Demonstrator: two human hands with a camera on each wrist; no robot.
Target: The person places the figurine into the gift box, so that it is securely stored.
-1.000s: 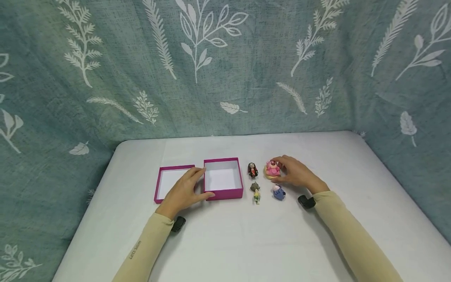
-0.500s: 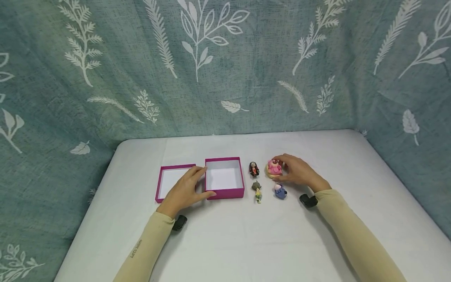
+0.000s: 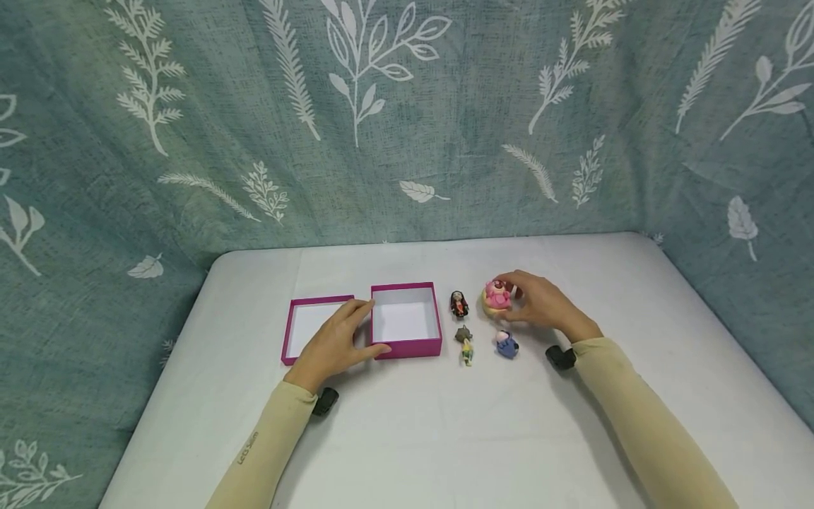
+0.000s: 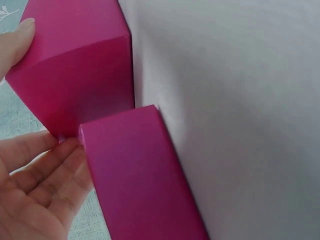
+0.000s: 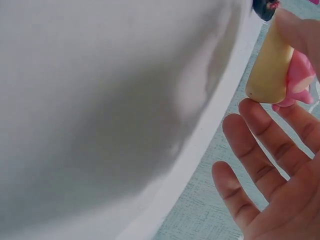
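Note:
The magenta box (image 3: 410, 349), white inside, lies open side up. My left hand (image 3: 327, 351) holds its left side, with the thumb at the near wall. The left wrist view has that hand's thumb (image 4: 24, 40) on the box (image 4: 85, 75) and the fingers at its side. In my right hand (image 3: 545, 305) the pink figure (image 3: 498, 295) with a yellow base is gripped between thumb and fingers. Seen from the right wrist, the yellow base (image 5: 270, 67) is tilted above the white surface, and the lower fingers (image 5: 247, 162) are spread.
Left of the box lies a magenta-rimmed lid (image 3: 288, 332), partly behind my left hand. Between box and right hand are a dark-haired figure (image 3: 458, 304) and a green-yellow one (image 3: 467, 348). A blue figure (image 3: 506, 345) lies just below the right hand. Behind the white table (image 3: 445, 438) hangs a patterned curtain.
My right hand has risen slightly with the pink figure, which now leans a little more upright. The left hand and the box have stayed in place; the view has shifted slightly.

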